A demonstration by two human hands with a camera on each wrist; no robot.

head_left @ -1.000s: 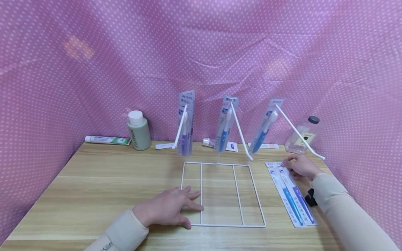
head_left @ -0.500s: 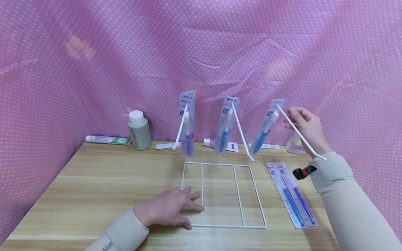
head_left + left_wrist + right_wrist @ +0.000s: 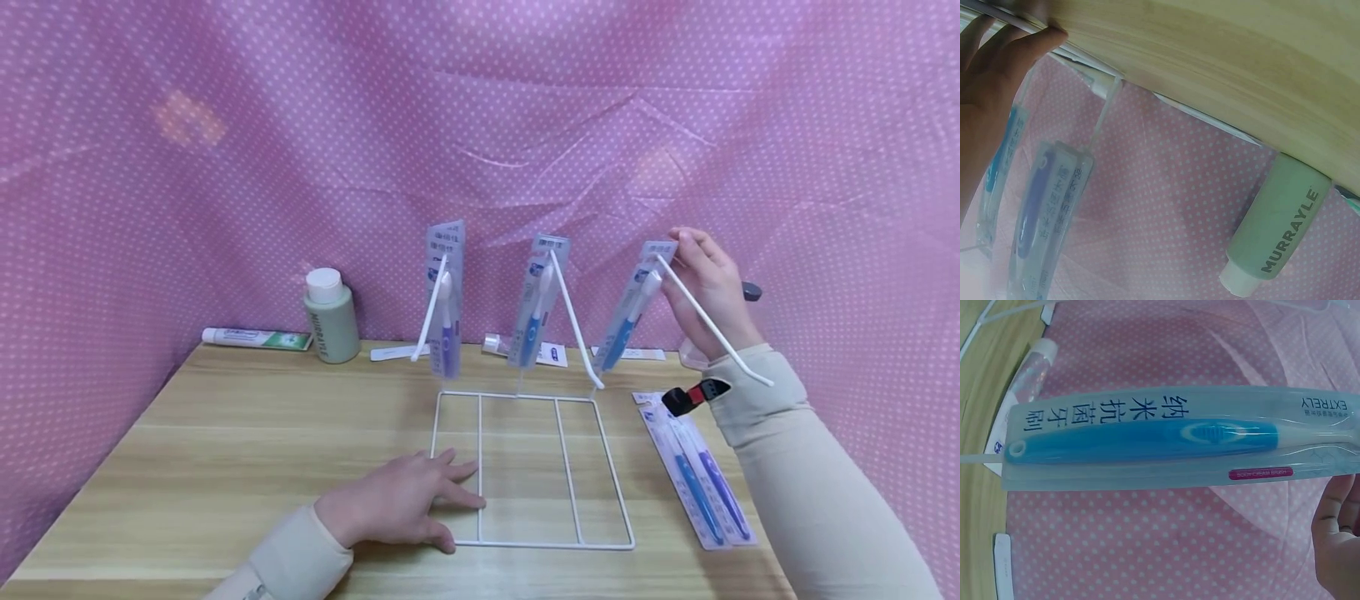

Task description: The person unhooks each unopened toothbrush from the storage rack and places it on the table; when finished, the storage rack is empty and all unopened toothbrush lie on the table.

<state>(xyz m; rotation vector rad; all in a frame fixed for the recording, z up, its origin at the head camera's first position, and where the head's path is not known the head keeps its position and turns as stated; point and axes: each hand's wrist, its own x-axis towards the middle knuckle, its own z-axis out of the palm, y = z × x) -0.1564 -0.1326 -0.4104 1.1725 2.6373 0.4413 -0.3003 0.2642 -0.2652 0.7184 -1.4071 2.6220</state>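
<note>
Wooden table (image 3: 225,433); right hand (image 3: 708,287) on hanging toothbrush pack (image 3: 630,312), head uppermost.

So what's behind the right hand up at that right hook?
Behind the right hand stands a clear bottle: only its dark cap and base show, the body is covered. The hand pinches the top of the blue toothbrush pack hanging on the right hook.

Matt wood-grain tabletop (image 3: 225,433). White-coated wire rack (image 3: 525,467), smooth. Clear glossy plastic toothbrush pack (image 3: 1172,437) w/ glossy blue handle. Matt green plastic bottle (image 3: 330,321). Pink dotted cloth backdrop (image 3: 225,167), creased.
</note>
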